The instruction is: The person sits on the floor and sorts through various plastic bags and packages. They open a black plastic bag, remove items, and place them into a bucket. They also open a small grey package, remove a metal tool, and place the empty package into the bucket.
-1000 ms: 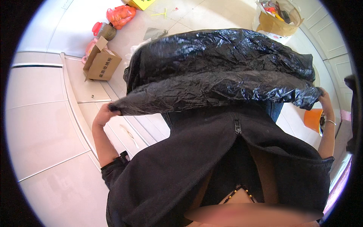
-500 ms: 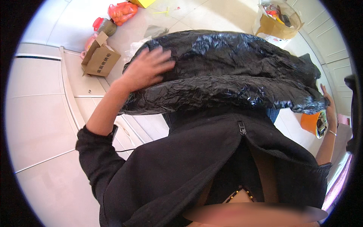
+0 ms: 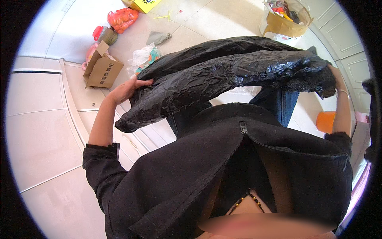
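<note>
A large black plastic bag (image 3: 195, 75), crinkled and glossy in places, stretches across in front of me at waist height. It lies in two long puffed folds with a dip between them. At its left end my left hand (image 3: 127, 89) grips the edge, thumb on top and the other fingers hidden beneath. My right hand (image 3: 337, 75) is at the bag's right end, closed on it, with most of its fingers behind the plastic. The bag's right end is bunched and shinier, and its left corner hangs lower toward me.
On the floor ahead are an opened cardboard box (image 3: 104, 71), a red-lidded jar (image 3: 107, 36), a red plastic bag (image 3: 122, 19) and crumpled wrapping (image 3: 141, 57). A filled paper bag (image 3: 284, 24) stands far right. An orange bin (image 3: 325, 121) is near my right forearm. White cabinets (image 3: 39, 119) line the left.
My left hand, spread over the bag's top before, has moved down and left to grip its edge. My right hand has risen. The bag is now narrower and tilted, its right end higher.
</note>
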